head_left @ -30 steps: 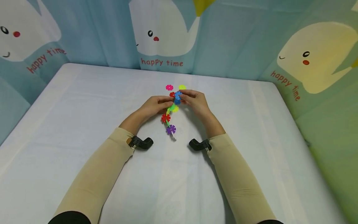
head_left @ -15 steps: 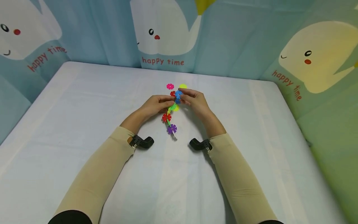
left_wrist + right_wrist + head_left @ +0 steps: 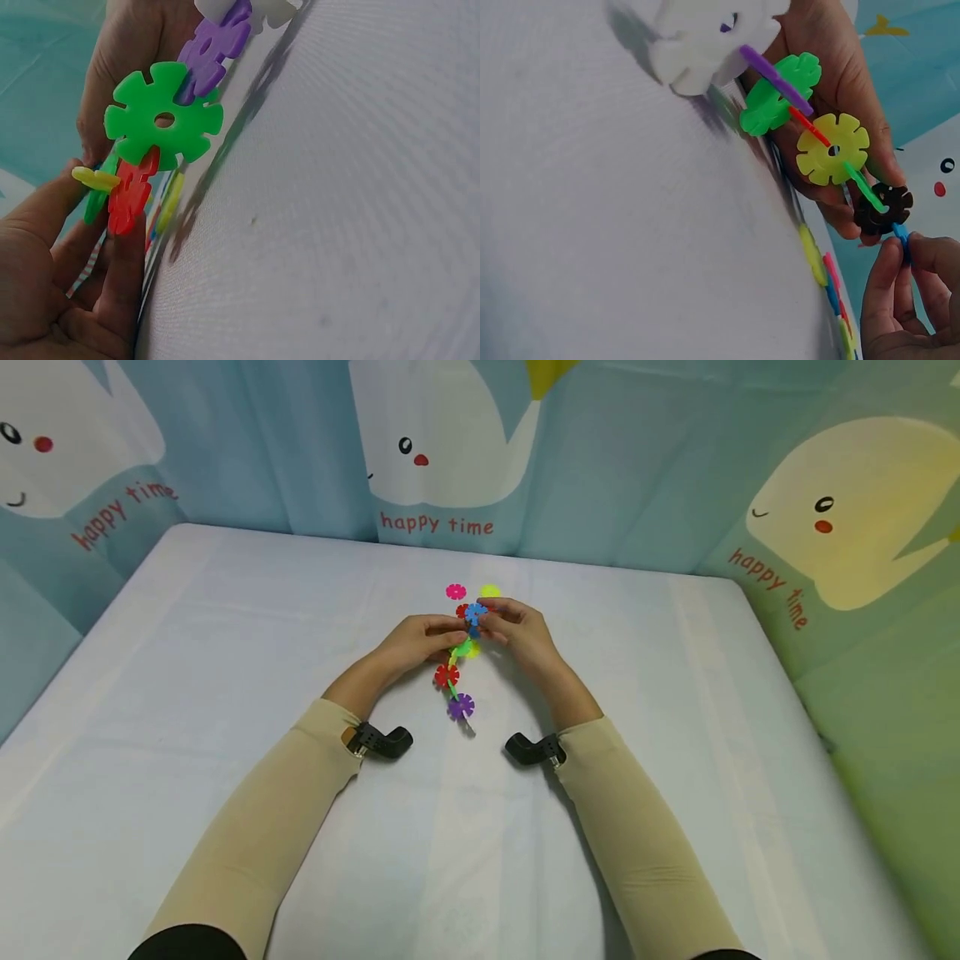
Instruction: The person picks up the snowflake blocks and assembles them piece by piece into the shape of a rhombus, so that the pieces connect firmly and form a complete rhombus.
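A chain of slotted flower-shaped plastic discs runs between my hands and hangs toward me. From its near end come a white disc (image 3: 694,45), a purple disc (image 3: 461,706), a green disc (image 3: 139,112), a red disc (image 3: 447,676), a yellow disc (image 3: 821,161), a second green disc (image 3: 862,184) and a black disc (image 3: 874,217). My left hand (image 3: 408,643) holds the chain at its far end, around the black disc. Between thumb and fingers, my right hand (image 3: 528,635) pinches a blue disc (image 3: 476,612), whose edge meets the black disc.
Loose discs lie flat just beyond and under the hands: a pink disc (image 3: 456,592), a yellow-green disc (image 3: 491,590), a red disc (image 3: 461,610) and others partly hidden. The white table (image 3: 262,777) meets a blue-green printed curtain (image 3: 637,485) at its far edge.
My right hand has shifted slightly left with the blue disc during the last half second. The left hand and chain look almost unchanged.
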`<state>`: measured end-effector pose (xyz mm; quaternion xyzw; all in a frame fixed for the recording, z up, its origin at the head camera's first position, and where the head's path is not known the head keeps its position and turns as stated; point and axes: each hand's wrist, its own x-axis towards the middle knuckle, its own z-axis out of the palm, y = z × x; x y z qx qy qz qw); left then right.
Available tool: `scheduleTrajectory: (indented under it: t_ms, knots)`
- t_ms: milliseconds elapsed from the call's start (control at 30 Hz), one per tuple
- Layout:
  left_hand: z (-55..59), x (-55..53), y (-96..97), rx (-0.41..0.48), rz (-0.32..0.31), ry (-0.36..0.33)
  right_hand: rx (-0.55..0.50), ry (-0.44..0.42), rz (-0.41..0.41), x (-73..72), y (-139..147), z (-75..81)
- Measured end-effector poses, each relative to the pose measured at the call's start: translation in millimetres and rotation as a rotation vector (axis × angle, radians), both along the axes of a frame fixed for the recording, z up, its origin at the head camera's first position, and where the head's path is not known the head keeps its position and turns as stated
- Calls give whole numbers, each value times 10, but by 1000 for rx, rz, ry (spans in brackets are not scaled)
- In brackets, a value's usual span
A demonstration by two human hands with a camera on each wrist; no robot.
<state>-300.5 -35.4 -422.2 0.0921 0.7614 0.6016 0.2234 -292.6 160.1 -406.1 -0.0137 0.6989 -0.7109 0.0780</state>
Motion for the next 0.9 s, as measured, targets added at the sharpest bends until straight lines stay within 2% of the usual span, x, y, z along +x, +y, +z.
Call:
scheduleTrajectory:
  t_ms: [333, 633, 900]
  knots:
    - [-4, -3, -32, 15, -5, 12, -14, -65, 12, -10, -34, -53]
    - [4, -13, -73, -51, -27, 56, -55, -65, 12, 7, -64, -58]
    - [11, -16, -49, -108, -28, 112, -28, -51, -6, 3, -70, -48]
